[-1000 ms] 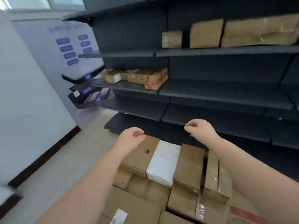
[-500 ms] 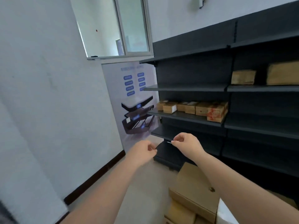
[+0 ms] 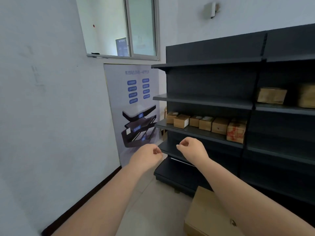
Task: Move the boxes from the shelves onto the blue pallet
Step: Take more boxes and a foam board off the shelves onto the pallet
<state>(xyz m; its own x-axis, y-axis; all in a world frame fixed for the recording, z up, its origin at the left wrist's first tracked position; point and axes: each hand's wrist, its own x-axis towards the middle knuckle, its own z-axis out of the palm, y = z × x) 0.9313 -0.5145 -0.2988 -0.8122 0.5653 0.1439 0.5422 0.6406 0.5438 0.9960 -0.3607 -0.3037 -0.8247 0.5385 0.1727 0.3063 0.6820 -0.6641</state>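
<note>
- My left hand (image 3: 146, 155) and right hand (image 3: 191, 148) hang side by side in front of me, fingers curled loosely inward and holding nothing.
- The row of boxes (image 3: 207, 124) sits on a shelf (image 3: 196, 133) just above and beyond my right hand, lined along the front edge, so an easy reach.
- More boxes (image 3: 271, 95) rest higher, far right.
- One carton (image 3: 204, 217) lies low under my right forearm; I judge it already moved.
- The pallet is not in view.
</note>
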